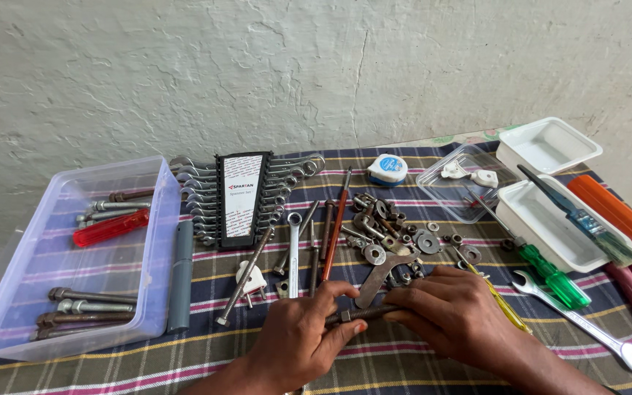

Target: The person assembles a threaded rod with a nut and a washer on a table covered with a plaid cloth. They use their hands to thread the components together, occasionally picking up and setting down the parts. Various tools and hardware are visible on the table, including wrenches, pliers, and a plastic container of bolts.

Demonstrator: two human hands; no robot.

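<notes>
Bolt (pixel 360 314) seemingly pinched between fingers (pixel 345 290)

I'm seeing a clear plastic bin (pixel 9 307) of bolts far left, a wrench set rack (pixel 241 196) beside it, 2 white trays (pixel 550 146) right, a green-handled screwdriver (pixel 550 274) and loose washers (pixel 393 234) mid-bench.

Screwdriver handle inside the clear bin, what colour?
Red, translucent; the screwdriver handle lies in the clear bin, clearest in the head view.
</notes>
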